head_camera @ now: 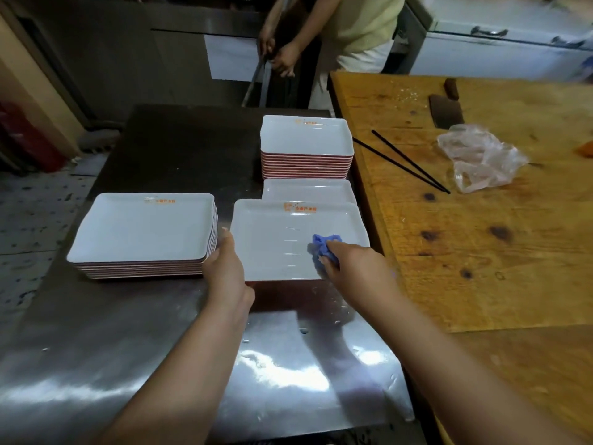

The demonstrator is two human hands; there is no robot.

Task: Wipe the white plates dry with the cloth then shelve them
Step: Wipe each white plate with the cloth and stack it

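Right hand (345,263) grips a bunched blue cloth (324,248), pressed on the white plate (272,239); left hand (224,268) clasps that plate's left edge; a plate stack (141,232) lies left of it, a taller stack (306,146) beyond it; wooden counter (481,236) right of it with chopsticks (407,162).

Wearer's body – two bare forearms + hands only.
Both arms enter from bottom edge; no sleeves in view, no gloves, no watch, rings or bands seen. Left hand (224,268): short plain nails, no polish visible on the fingertip that shows. Right hand (348,263): one fingernail visible, short, unpainted as far as can tell. Upper arms, torso, clothing out of frame. Slight motion blur on right forearm; finer detail not readable.
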